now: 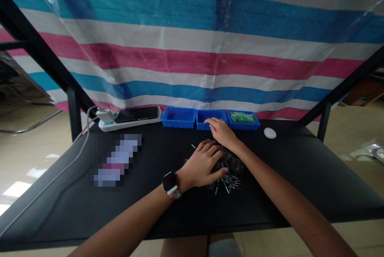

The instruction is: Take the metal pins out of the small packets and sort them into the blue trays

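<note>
My left hand (207, 163), with a watch (170, 185) on its wrist, lies palm down with fingers spread over a pile of thin metal pins (229, 183). The pins look like blind rivets, and clear plastic (237, 164) shows among them. My right hand (222, 132) reaches over the front of the middle blue bin (204, 125). Its fingers are bent together at the bin's opening; whatever may be between them is too small to make out. The hand hides part of that bin's inside.
Left of it stands another blue bin (179, 118); on the right, a blue bin (250, 125) holds green packets (243, 117). A white round object (270, 133) lies further right. A phone (138, 114) rests on a white power strip (130, 123), with a cable (75, 157) trailing left.
</note>
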The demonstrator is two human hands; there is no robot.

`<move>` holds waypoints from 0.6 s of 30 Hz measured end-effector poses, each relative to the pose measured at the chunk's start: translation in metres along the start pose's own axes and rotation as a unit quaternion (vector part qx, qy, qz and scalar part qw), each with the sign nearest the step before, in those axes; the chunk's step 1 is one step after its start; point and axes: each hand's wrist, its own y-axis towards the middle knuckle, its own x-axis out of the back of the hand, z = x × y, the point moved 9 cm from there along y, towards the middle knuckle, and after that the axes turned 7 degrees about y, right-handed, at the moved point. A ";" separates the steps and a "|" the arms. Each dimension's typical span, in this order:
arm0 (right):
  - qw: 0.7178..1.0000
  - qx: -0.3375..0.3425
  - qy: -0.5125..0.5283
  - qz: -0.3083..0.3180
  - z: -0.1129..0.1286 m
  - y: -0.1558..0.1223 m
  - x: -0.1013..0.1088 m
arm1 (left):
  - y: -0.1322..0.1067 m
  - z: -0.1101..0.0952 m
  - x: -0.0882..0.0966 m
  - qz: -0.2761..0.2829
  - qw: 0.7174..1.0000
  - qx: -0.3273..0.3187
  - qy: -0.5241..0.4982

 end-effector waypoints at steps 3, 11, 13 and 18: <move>1.000 -0.008 -0.019 0.001 0.002 -0.001 0.000 | 0.000 0.000 0.000 -0.001 1.000 0.000 -0.001; 0.997 0.011 -0.064 -0.048 0.035 0.003 0.009 | 0.001 0.000 0.002 0.001 1.000 0.000 0.006; 0.997 0.054 -0.057 -0.023 0.056 0.013 0.000 | 0.001 0.000 0.000 0.011 1.000 -0.003 0.009; 0.990 0.112 -0.075 0.048 0.082 0.043 -0.032 | 0.000 -0.001 -0.002 0.017 1.000 -0.012 0.011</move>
